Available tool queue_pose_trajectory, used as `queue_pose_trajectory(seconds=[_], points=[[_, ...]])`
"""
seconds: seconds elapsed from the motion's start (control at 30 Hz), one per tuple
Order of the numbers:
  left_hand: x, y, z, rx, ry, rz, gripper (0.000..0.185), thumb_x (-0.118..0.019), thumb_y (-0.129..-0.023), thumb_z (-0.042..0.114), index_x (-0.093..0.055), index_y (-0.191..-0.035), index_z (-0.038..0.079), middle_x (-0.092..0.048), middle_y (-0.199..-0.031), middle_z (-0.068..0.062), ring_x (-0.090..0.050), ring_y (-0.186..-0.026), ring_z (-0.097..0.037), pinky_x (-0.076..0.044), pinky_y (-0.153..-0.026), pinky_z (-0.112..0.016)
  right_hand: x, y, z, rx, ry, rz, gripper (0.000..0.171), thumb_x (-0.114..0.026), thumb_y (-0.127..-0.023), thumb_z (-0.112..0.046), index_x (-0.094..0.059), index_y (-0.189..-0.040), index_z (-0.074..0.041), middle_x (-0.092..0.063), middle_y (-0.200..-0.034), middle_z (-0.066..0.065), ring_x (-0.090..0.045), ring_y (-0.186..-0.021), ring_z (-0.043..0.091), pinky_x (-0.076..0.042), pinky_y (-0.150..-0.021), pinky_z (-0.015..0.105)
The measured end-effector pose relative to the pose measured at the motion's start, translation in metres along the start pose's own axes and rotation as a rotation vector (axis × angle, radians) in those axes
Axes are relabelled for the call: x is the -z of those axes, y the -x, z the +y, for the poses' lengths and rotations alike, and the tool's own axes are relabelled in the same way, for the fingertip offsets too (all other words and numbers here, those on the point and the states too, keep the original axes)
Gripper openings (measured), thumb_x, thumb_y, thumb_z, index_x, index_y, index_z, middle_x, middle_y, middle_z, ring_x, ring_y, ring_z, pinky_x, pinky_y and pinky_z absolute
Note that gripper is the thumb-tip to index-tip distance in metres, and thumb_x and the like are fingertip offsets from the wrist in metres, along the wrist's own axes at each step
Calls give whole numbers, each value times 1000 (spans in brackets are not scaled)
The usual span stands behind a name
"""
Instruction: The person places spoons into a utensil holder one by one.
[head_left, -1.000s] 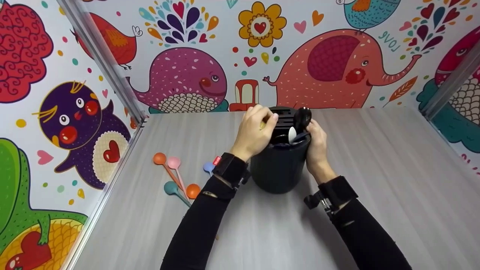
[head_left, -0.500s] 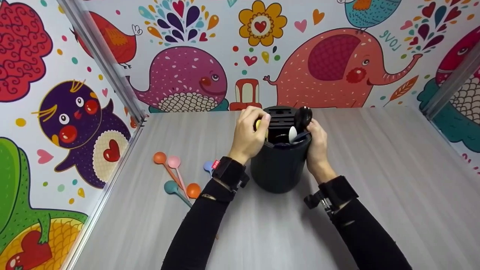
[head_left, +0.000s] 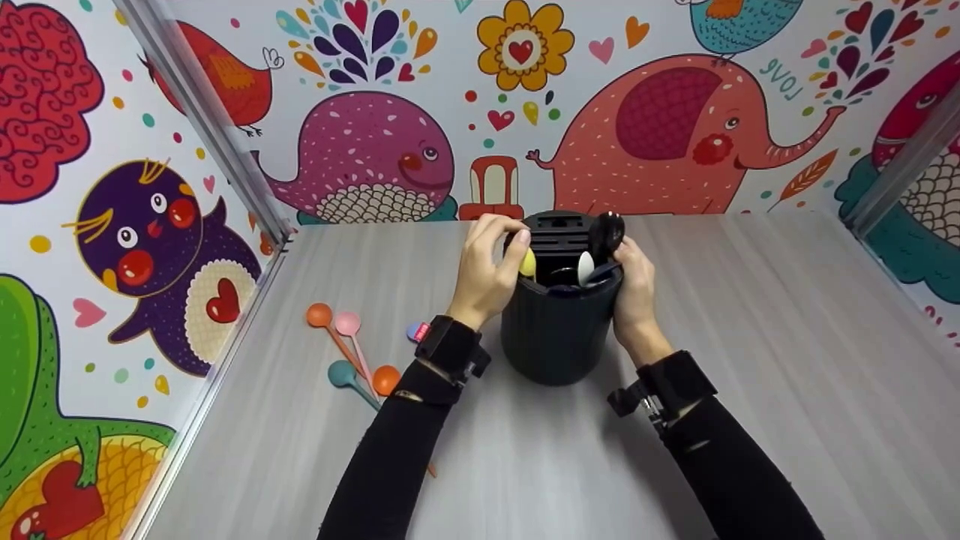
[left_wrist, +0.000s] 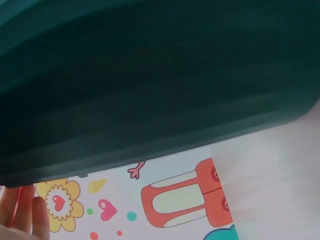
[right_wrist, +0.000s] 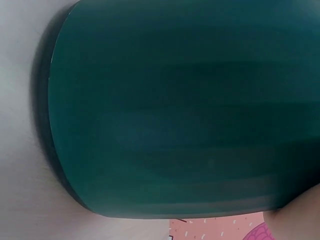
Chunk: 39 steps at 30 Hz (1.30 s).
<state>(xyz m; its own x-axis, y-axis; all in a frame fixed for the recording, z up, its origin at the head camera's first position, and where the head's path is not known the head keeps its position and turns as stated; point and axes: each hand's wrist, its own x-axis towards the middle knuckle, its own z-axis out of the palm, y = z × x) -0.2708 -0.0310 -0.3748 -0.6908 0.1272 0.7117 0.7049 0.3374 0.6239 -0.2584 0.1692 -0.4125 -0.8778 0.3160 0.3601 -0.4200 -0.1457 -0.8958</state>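
Note:
A dark green utensil holder [head_left: 559, 337] stands upright on the table, a slotted black insert [head_left: 562, 232] in its top. At its right side, my right hand [head_left: 636, 289] grips the wall near the rim. My left hand [head_left: 486, 262] is at the left rim, thumb and fingers apart, beside a yellow utensil end [head_left: 528, 264] inside the holder. A white utensil end [head_left: 585, 268], a dark blue one [head_left: 602, 273] and a glossy black rounded one [head_left: 606, 234] also show at the top. Their lower parts are hidden. Both wrist views are mostly filled by the holder's wall.
Left of the holder lie several small spoons: orange [head_left: 319, 316], pink [head_left: 348, 324], teal [head_left: 343, 375], another orange [head_left: 386, 380], and a blue one [head_left: 414, 331] mostly covered by the left wrist strap. Printed cartoon panels [head_left: 375, 157] border the table at the back and sides.
My left hand has moved left and slightly down, its fingers away from the yellow utensil, which now shows in the holder. The right hand and holder stay nearly still.

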Motion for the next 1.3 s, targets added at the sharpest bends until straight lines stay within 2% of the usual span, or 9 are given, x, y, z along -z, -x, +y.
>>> queue_pose_trajectory(seconds=[0.2,0.4,0.53,0.77,0.93,1.13,1.3], points=[[9,2,-1,8,-16,13,35,-50,-99,30,-71,-102,3,-65,-108,-9,-55,-107,-24,-41,-98,-38,1,1,0,1,-1,1,40,-41,-92,-16,-73,-113,-3,-69,-102,3,-57,-95,16,-44,-86,26],[25,2,-7,29,-79,49,35,-51,-98,31,-71,-101,2,-64,-105,-10,-55,-105,-26,-42,-96,-40,1,2,0,5,5,-1,38,-42,-93,-17,-73,-111,-4,-69,-101,2,-57,-94,15,-44,-86,25],[38,5,-16,96,-156,65,34,-54,-97,31,-71,-102,3,-65,-107,-12,-56,-107,-28,-43,-98,-42,1,1,-1,12,5,-2,38,-42,-93,-16,-73,-110,-4,-68,-99,2,-57,-93,15,-44,-86,25],[55,15,-37,294,-343,36,27,-62,-96,28,-71,-107,5,-65,-112,-12,-58,-109,-30,-41,-97,-47,1,0,0,13,-13,-4,36,-42,-93,-15,-72,-109,-5,-67,-98,2,-56,-92,14,-44,-85,25],[66,26,-52,453,-467,-33,29,-64,-94,29,-69,-111,6,-64,-117,-13,-58,-112,-32,-41,-97,-49,2,0,2,8,-18,-1,37,-43,-94,-15,-72,-113,-3,-69,-103,1,-58,-97,14,-44,-88,25],[73,42,-65,655,-593,-227,41,-60,-93,35,-63,-123,8,-58,-126,-14,-52,-119,-35,-37,-100,-52,1,-1,1,15,-15,6,37,-43,-93,-15,-72,-113,-3,-69,-103,1,-58,-96,14,-44,-88,25],[77,56,-76,777,-642,-324,50,-62,-93,37,-61,-131,4,-57,-129,-17,-51,-122,-36,-37,-101,-55,0,1,0,10,-15,0,36,-43,-94,-15,-73,-112,-4,-69,-102,1,-58,-95,15,-44,-87,25]])
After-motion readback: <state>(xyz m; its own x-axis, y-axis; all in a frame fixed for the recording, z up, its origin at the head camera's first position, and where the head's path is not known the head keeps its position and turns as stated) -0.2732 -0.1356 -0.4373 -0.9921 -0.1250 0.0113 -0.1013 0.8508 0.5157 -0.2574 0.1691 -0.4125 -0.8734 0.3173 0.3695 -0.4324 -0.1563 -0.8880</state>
